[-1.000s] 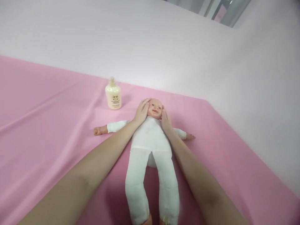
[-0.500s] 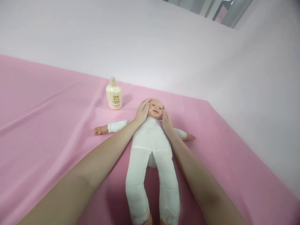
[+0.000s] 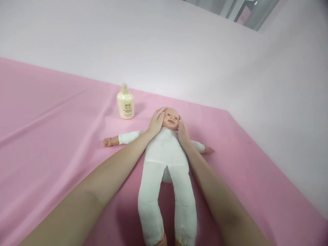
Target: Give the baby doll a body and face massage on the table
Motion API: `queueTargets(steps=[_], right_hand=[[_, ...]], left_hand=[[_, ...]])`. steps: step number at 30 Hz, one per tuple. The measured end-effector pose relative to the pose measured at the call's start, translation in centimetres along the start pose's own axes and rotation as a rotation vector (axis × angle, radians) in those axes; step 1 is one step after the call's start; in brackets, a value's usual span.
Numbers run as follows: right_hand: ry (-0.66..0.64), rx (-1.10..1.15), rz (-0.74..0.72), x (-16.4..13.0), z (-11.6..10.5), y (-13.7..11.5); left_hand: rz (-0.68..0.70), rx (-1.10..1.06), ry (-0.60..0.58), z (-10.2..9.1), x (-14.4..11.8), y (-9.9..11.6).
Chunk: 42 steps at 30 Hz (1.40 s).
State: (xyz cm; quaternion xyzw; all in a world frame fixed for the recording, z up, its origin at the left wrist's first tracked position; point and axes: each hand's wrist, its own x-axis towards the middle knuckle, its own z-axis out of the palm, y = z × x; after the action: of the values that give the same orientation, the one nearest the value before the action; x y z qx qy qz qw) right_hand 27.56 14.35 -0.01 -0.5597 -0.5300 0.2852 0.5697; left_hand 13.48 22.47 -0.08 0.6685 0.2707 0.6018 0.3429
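A baby doll [image 3: 166,147] in a white body suit lies on its back on the pink cloth, arms out to both sides. My left hand [image 3: 156,122] rests flat along the left side of its bare head, fingers stretched toward the top. On the opposite side, my right hand [image 3: 182,130] lies against the cheek and ear area, its fingers extended and partly hidden behind the head. Between them the doll's head [image 3: 171,116] is cupped by both palms. My forearms run along either side of the doll's body.
A cream pump bottle [image 3: 125,104] stands upright on the pink cloth [image 3: 51,102], beyond the doll's outstretched arm on the left. Folds crease the cloth at left. Past its far edge is a white surface [image 3: 102,41], with a grey opening at the top right.
Both hands keep their places at the sides of the doll's head. The whole view has shifted very slightly; nothing has been picked up or let go.
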Motion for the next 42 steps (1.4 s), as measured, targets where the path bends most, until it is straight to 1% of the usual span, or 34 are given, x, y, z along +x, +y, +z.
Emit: queueTargets(steps=[3, 13, 19, 28, 35, 42], right_hand=[[0.032, 0.014, 0.033, 0.04, -0.05, 0.05], [0.021, -0.021, 0.016, 0.22, -0.15, 0.19], [0.045, -0.011, 0.035, 0.21, -0.10, 0.05], [0.030, -0.008, 0.025, 0.20, -0.10, 0.18], [0.029, 0.000, 0.030, 0.21, -0.07, 0.31], [0.028, 0.021, 0.055, 0.07, -0.08, -0.30]], left_hand=[[0.003, -0.003, -0.001, -0.03, -0.01, 0.15], [0.002, -0.001, -0.001, -0.10, -0.09, 0.63], [-0.001, 0.004, -0.001, 0.00, -0.03, 0.50], [-0.001, 0.018, -0.009, -0.09, -0.09, 0.93], [-0.003, 0.019, -0.008, -0.07, -0.04, 0.75], [-0.014, 0.011, -0.005, -0.05, 0.04, 0.78]])
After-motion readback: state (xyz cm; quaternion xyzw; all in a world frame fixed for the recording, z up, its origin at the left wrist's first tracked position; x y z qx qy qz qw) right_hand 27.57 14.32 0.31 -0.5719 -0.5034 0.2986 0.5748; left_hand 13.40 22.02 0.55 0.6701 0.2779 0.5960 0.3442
